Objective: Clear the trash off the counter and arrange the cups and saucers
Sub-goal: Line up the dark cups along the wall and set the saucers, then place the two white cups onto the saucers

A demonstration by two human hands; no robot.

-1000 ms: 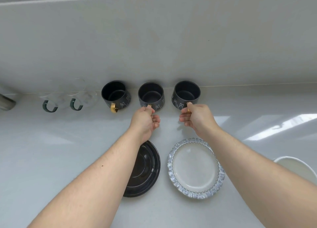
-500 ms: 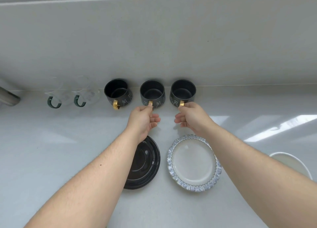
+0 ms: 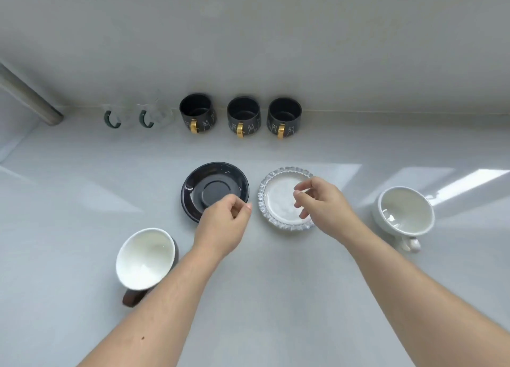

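Since both saucers look glazed and slick – black saucer [image 3: 214, 190], glass-rimmed saucer [image 3: 285, 198] – I'd pinch the rims; left hand [image 3: 222, 226] and right hand [image 3: 321, 201] hover empty, fingers loosely curled.

Three mugs [image 3: 243, 116] stand behind two saucers [image 3: 285, 198] lying side by side.

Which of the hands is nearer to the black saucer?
Left. The left hand overlaps the black saucer at its near rim; the right hand is over the glass saucer beside it.
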